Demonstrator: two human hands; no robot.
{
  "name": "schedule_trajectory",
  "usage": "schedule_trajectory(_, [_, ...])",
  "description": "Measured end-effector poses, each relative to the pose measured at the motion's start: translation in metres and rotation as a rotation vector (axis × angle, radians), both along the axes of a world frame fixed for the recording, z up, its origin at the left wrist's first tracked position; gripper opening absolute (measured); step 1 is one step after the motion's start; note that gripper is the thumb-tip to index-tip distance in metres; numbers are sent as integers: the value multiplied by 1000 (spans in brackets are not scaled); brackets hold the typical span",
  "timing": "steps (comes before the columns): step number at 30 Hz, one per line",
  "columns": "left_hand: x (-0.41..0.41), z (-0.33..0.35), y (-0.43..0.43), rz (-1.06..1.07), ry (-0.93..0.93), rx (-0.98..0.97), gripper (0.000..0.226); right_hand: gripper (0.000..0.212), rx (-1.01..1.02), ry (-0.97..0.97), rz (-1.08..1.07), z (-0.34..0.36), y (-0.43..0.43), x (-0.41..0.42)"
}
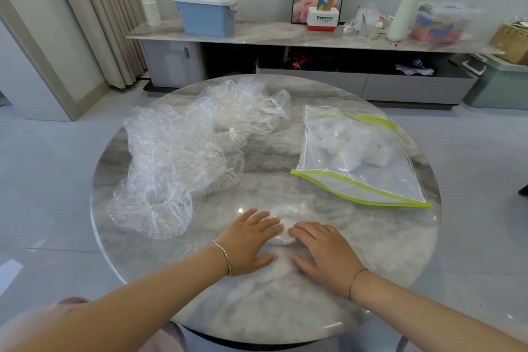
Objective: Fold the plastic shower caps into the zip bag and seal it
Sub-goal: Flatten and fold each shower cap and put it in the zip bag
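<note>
Pressing shower cap (286,216) near table (243,306) edge: left hand (249,243), right hand (325,251).

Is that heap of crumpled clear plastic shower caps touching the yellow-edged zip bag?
Apart. The head view shows bare grey marble tabletop between the heap of crumpled clear plastic shower caps and the yellow-edged zip bag.

Marble table (371,251) bears loose shower caps (183,151), zip bag (357,157), folded cap (285,221).
</note>
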State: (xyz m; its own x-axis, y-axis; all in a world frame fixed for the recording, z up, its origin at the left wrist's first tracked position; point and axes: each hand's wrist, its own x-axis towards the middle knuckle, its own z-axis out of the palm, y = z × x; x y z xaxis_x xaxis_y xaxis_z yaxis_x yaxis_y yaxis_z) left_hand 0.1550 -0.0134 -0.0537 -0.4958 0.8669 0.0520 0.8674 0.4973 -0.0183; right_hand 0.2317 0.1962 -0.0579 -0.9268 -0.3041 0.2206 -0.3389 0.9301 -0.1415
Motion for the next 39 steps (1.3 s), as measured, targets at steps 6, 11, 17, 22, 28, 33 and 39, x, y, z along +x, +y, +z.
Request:
schedule_trajectory(6, [-2,4,7,74,-73,102,45,48,-47,-94,-62,3,2,-8])
schedule_trajectory(11, [-5,13,20,214,-179,88,32,42,-103,-141,-79,6,4,-18])
schedule_trajectory(17, [-9,20,12,454,-386,263,28,16,-494,-261,-225,10,2,-21])
schedule_trajectory(22, [-11,16,9,600,-581,345,26,21,-829,-407,-365,10,1,-23])
schedule_trajectory(28, [-11,20,11,199,-132,189,66,25,-789,-432,-434,4,4,-30])
schedule_trajectory(33, [-7,7,8,-97,-10,4,51,30,-671,-442,-471,1,5,-35])
schedule_trajectory(39, [2,8,3,9,-210,-145,87,29,-694,-443,-544,6,15,-40])
